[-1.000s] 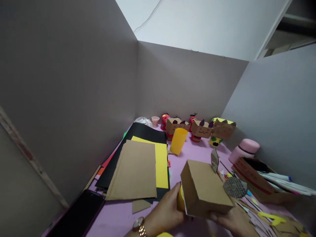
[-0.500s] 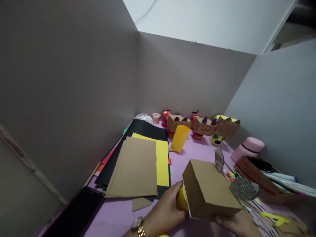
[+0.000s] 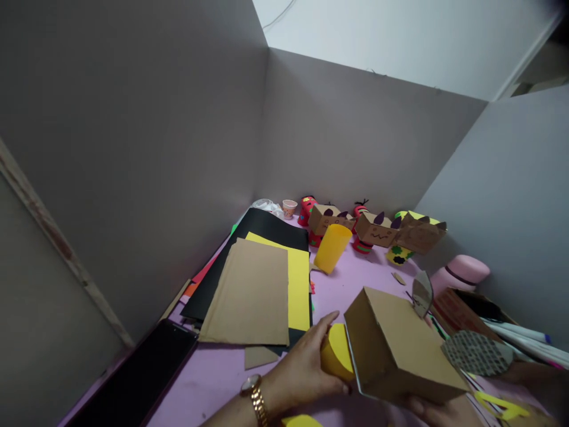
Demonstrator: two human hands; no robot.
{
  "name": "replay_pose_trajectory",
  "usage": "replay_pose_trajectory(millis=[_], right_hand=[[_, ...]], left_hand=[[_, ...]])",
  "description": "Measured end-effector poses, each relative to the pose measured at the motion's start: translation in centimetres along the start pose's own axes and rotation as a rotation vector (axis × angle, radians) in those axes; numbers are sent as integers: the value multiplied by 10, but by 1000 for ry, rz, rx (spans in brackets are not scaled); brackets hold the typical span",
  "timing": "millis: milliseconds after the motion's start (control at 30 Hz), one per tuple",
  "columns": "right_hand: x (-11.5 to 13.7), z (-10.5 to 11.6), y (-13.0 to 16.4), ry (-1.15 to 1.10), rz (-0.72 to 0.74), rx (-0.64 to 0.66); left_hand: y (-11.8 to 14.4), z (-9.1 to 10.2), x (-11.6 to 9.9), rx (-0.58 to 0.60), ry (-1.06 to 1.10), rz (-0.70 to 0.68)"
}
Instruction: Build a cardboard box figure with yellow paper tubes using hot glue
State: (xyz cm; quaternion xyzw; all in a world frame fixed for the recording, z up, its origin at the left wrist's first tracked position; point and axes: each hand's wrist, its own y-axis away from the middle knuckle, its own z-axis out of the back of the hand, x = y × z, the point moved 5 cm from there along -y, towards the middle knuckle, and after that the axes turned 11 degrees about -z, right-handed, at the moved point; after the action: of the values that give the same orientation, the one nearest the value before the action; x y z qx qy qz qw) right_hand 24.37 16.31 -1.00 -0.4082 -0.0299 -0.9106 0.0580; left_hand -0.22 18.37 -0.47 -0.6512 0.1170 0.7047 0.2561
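Curling loosely round the yellow tube [image 3: 336, 354], left grip [image 3: 306, 363] sits beside the cardboard box [image 3: 406, 341], right grip [image 3: 438, 410] clasping its lower edge.

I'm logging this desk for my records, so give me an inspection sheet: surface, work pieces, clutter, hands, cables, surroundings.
Surface: pink table, partly covered.
Work pieces: box and yellow tube in hand; whether they are joined, cannot tell. A second tube and three box-headed figures stand farther back.
Clutter: cardboard over yellow paper and black paper; phone at left; pen box and pink bottle at right.
Hands: left hand around the yellow tube; right hand, partly hidden, holds the box.
Cables: thin cord high up; on the table, nothing seen.
Surroundings: grey partitions at left, back and right.
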Motion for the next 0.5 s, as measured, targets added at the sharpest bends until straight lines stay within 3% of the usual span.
replay_pose_trajectory(millis=[167,333,400,500], right_hand=[[22,0,-1,9,3,-55],[41,-8,-4,-12,39,-227],[34,-13,-6,35,46,-212],[20,-19,-8,114,74,-64]], left_hand=[[-3,-3,-6,-39,-79,-153],[-2,-2,-8,2,50,-158],[0,0,-11,61,171,-152],[4,6,-15,164,247,-160]])
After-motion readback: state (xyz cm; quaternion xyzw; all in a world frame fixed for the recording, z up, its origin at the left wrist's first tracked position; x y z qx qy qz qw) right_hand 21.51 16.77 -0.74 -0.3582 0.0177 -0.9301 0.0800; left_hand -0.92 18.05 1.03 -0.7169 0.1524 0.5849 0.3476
